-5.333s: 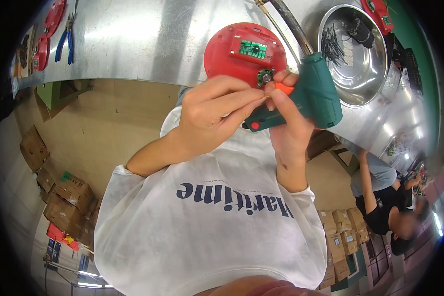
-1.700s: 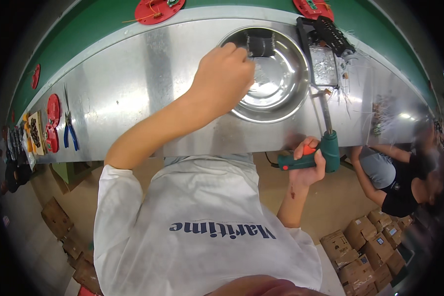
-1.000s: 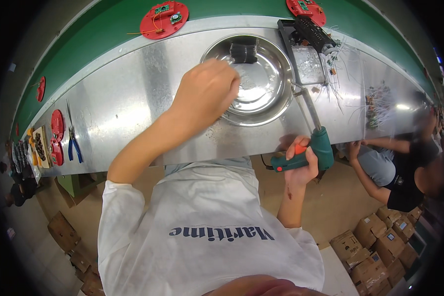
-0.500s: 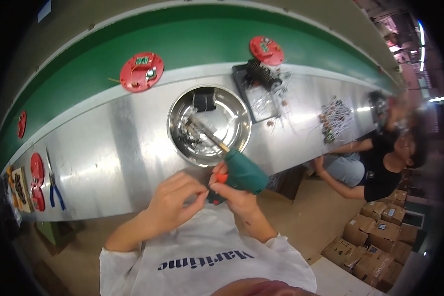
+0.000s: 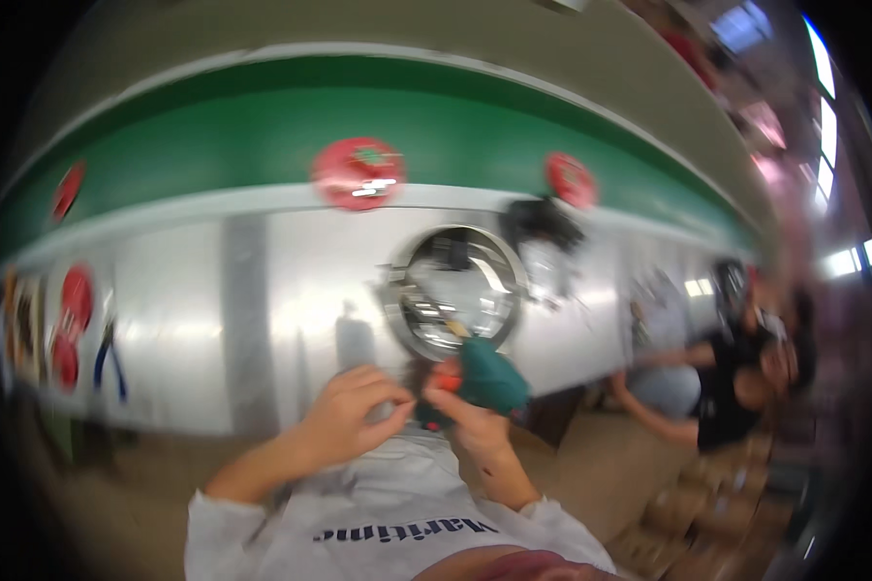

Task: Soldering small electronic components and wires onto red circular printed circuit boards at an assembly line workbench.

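Note:
My right hand (image 5: 467, 414) is closed around the handle of a green power screwdriver (image 5: 494, 376) with an orange trigger. Its bit points away from me, over a round steel bowl (image 5: 516, 312). Inside the bowl lie a dark block (image 5: 451, 248) and some small pieces, likely screws, too blurred to be sure. My left hand (image 5: 357, 412) is curled just left of the tool, close to my right fingers, with thumb and fingertips pinched together. Anything small between those fingertips cannot be made out.
Red discs with circuit boards, one of them (image 5: 360, 172) behind the bowl, line the green strip (image 5: 213, 140). A black tray (image 5: 543, 228) stands right of the bowl. Blue-handled pliers (image 5: 109, 363) and stacked red discs (image 5: 76, 300) lie left. A person (image 5: 717, 387) sits at right near cardboard boxes (image 5: 688, 499).
My view has tilted and shifted, so the bench and bowl appear lower and the bowl further right; the picture is blurred. Both hands keep nearly the same pose, the screwdriver still held.

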`<action>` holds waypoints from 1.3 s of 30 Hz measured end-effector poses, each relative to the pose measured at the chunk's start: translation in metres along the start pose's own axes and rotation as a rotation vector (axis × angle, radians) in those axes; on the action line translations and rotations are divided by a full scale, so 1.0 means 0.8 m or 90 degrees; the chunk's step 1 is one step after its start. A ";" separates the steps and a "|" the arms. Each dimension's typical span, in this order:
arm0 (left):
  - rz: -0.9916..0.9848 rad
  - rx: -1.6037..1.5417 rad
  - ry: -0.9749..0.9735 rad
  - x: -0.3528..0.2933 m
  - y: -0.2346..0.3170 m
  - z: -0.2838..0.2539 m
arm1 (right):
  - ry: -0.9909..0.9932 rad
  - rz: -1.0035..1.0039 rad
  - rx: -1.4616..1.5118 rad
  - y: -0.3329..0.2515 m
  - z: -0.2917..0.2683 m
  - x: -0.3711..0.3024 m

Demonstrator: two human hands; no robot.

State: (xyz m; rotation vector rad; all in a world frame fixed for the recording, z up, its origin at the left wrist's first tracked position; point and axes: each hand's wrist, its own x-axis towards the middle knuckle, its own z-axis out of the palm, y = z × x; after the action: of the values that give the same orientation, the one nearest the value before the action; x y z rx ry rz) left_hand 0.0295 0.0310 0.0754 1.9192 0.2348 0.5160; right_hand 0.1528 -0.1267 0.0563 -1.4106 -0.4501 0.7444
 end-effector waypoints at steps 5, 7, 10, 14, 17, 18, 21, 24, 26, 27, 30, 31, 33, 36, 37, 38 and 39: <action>0.029 0.172 0.143 0.038 -0.067 -0.083 | 0.122 0.010 0.097 -0.014 -0.008 -0.002; -0.072 0.262 0.276 0.045 -0.103 -0.155 | 0.080 0.004 0.116 -0.008 -0.019 -0.005; -0.186 0.481 0.594 0.033 -0.189 -0.303 | 0.103 0.047 0.116 0.001 -0.029 -0.007; -0.397 0.716 0.745 0.013 -0.261 -0.492 | 0.096 0.132 0.075 -0.010 -0.048 -0.012; -0.623 0.686 0.782 -0.005 -0.293 -0.574 | 0.141 0.166 -0.058 -0.014 -0.064 -0.017; -0.610 0.681 0.774 0.002 -0.298 -0.583 | 0.168 0.176 -0.103 -0.016 -0.065 -0.020; -0.633 0.657 0.749 0.017 -0.301 -0.611 | 0.197 0.163 -0.037 -0.017 -0.057 -0.008; -0.634 0.652 0.709 0.020 -0.308 -0.627 | 0.240 0.216 0.010 -0.022 -0.054 -0.009; -0.587 0.653 0.713 0.034 -0.313 -0.619 | 0.265 0.244 0.016 -0.025 -0.062 -0.011; -0.535 0.655 0.726 0.040 -0.316 -0.613 | 0.272 0.269 -0.033 -0.015 -0.065 -0.007; -0.235 0.547 0.487 0.116 -0.296 -0.503 | 0.245 0.132 0.070 -0.004 -0.053 -0.013; -0.153 0.508 0.381 0.123 -0.273 -0.459 | 0.273 0.158 0.054 -0.008 -0.041 -0.010; -0.017 0.450 0.204 0.105 -0.195 -0.367 | 0.252 0.156 0.062 -0.015 -0.017 -0.002; 0.124 0.345 -0.064 0.060 -0.133 -0.228 | 0.127 0.135 0.056 -0.016 -0.006 0.000; 0.141 0.309 -0.107 0.043 -0.115 -0.185 | 0.102 0.115 0.053 -0.012 -0.008 -0.008; 0.150 0.280 -0.138 0.025 -0.100 -0.155 | 0.060 0.097 0.049 -0.010 -0.006 -0.008; 0.127 0.274 -0.202 0.014 -0.091 -0.131 | 0.073 0.090 0.035 -0.010 -0.007 -0.011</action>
State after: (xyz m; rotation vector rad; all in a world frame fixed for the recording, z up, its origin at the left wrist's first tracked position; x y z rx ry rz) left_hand -0.0031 0.1509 0.0449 2.4274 -0.0609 0.2965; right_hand 0.1521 -0.1366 0.0643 -1.4353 -0.2397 0.7796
